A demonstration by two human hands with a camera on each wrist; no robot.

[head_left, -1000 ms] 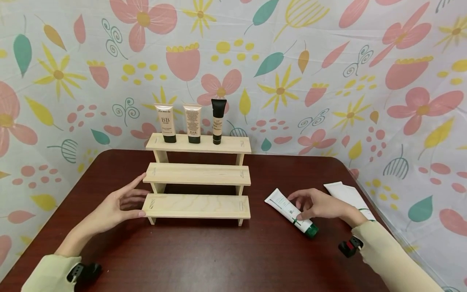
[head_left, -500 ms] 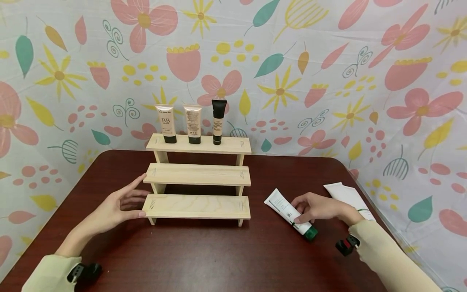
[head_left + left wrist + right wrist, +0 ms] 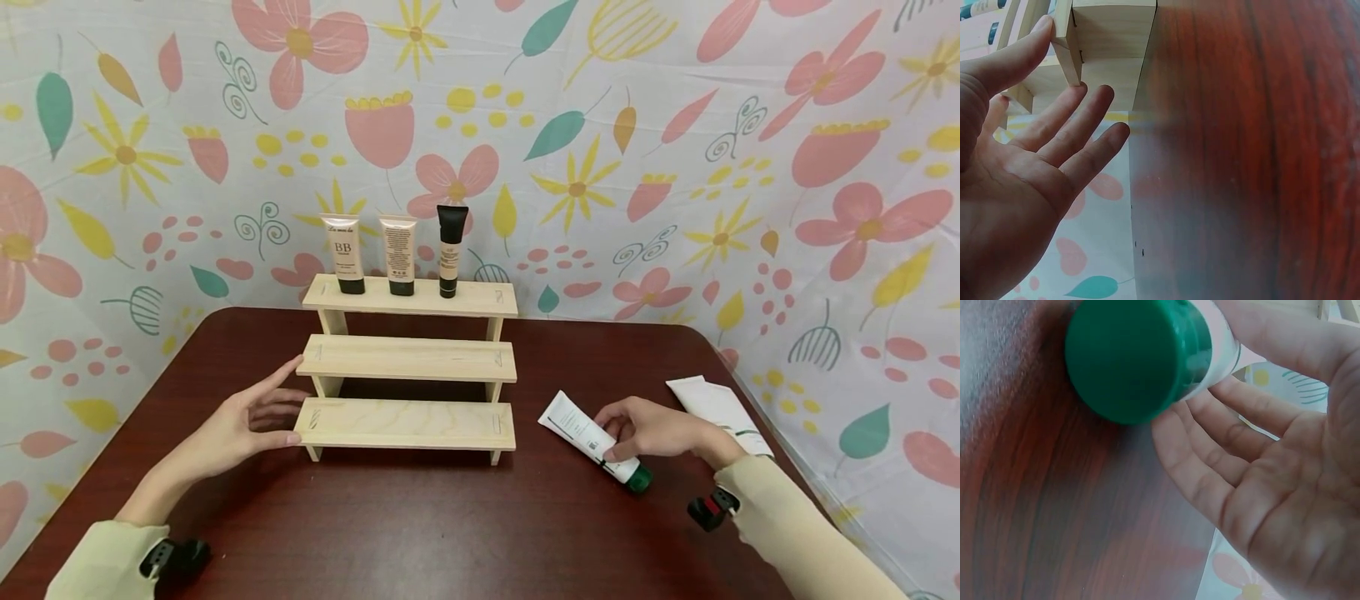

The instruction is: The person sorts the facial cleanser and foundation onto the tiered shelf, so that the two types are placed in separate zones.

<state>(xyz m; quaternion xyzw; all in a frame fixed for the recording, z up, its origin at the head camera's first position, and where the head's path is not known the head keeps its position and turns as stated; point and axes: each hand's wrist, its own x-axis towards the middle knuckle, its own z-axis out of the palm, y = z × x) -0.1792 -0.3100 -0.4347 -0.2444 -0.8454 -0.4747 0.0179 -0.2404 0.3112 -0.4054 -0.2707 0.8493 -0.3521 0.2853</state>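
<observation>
The right hand curls its fingers and thumb round a white tube with a green cap that lies on the dark red-brown tabletop, to the right of a three-step wooden display stand. The tube's long axis runs diagonally: the green cap points toward the person and to the right, the flat crimped end away and to the left, toward the stand. Dark print runs along the tube's body but is too small to read. The right wrist view shows the round green cap end-on and large, with the fingers wrapped under the white body, which the head view cannot show. The left hand holds nothing; its fingers are straight, the thumb and fingertips resting against the left end of the stand's lower steps, and the left wrist view shows the thumb touching the wood. On the top step stand three cosmetic tubes upright on their caps: a beige tube marked "BB", a second beige tube with fine unreadable print, and a slimmer tube with a black top. Another white tube lies flat near the tabletop's right edge, behind the right hand.
</observation>
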